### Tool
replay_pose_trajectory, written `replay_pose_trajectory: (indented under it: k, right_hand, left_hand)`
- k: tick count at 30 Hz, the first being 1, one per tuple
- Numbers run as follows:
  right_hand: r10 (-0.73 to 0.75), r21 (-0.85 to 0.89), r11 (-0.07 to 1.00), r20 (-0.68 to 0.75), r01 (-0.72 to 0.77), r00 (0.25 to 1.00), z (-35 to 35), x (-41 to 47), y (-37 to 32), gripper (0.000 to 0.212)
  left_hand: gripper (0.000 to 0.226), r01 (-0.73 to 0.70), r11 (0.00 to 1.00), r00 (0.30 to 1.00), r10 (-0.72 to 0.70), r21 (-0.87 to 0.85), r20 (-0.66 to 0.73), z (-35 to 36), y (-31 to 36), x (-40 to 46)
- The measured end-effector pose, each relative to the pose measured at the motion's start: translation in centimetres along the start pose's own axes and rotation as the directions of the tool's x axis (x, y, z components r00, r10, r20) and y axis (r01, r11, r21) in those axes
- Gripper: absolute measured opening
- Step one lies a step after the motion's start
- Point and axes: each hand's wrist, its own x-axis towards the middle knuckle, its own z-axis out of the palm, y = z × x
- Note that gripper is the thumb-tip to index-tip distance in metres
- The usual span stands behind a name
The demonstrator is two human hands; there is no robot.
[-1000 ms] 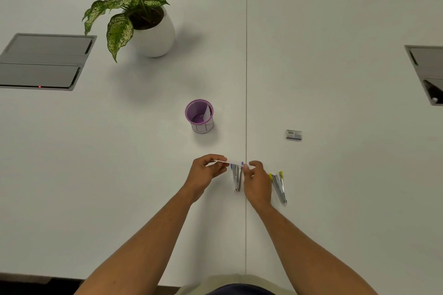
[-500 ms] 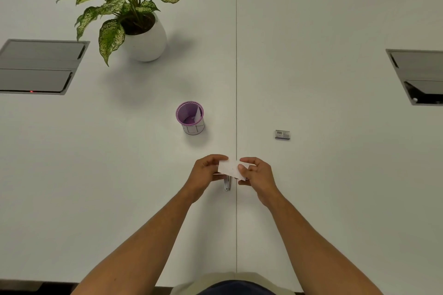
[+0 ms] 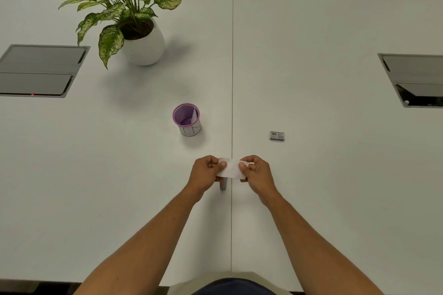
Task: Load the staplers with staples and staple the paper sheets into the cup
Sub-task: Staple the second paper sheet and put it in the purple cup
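Head view looks down on a wide white counter (image 3: 311,199) with a thin seam running near to far through its middle. I see both bare hands meeting over that seam, close to the near edge. My left hand (image 3: 206,171) has its grip clenched on the left end of a small white rectangular paper sheet (image 3: 231,168), thumb on top and fingers curled beneath. My right hand (image 3: 256,171) pinches the sheet's right end the same way, so the paper is stretched flat between the two, lifted above the counter. A faint mark shows near the sheet's middle; I cannot tell what it is.

Just under the paper, on the near side, the tip of a slim silver metal stapler (image 3: 223,185) pokes out, lying on the counter left of the seam; most of it is hidden by the sheet and my left hand.

Farther away and a little left stands a small purple-rimmed cup (image 3: 186,119), upright, with a white slip leaning inside it. To the right, well apart from the hands, lies a small grey staple box (image 3: 277,136). A leafy green plant in a round white pot (image 3: 143,48) sits at the far left.
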Motion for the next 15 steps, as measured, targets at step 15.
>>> replay_pose_trajectory:
  k: [15]
  right_hand:
    - [-0.052, 0.061, 0.997, -0.032, 0.054, 0.998, -0.17, -0.65, -0.87, 0.013]
  left_hand:
    - [0.014, -0.013, 0.999, 0.999, 0.011, -0.045, -0.03, 0.52, 0.75, -0.65]
